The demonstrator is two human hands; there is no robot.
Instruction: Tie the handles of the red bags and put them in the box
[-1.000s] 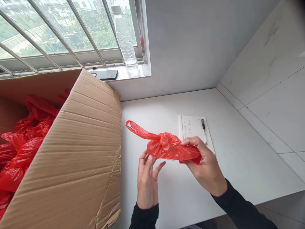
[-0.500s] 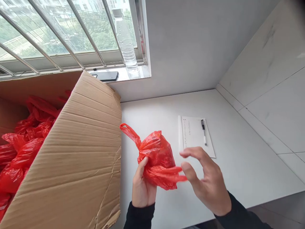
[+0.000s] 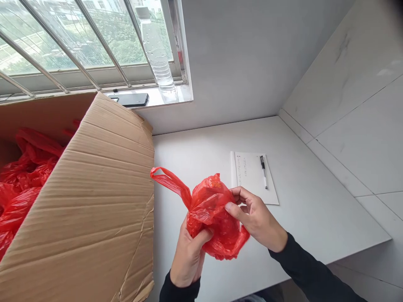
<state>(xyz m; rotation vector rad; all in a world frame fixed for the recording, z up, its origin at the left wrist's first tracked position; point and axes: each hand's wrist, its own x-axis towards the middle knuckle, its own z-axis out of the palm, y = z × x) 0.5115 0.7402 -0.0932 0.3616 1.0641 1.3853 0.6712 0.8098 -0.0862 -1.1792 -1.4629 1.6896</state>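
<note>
A crumpled red plastic bag (image 3: pixel 209 209) is held above the white table (image 3: pixel 315 209), one looped handle sticking out to the left. My left hand (image 3: pixel 189 256) grips its lower left side from below, fingers curled into the plastic. From the right, my right hand (image 3: pixel 256 218) has its fingers closed on the bunched plastic.
A large open cardboard box (image 3: pixel 94 201) fills the left, with several more red bags (image 3: pixel 22 176) inside. A sheet of paper (image 3: pixel 252 178) with a pen (image 3: pixel 263 171) lies behind my hands. On the window sill stand a clear bottle (image 3: pixel 155 54) and a dark phone (image 3: pixel 130 99).
My right hand let go of the stretched-out bag, my left hand took it into a bunch, and now my right hand has closed on it again.
</note>
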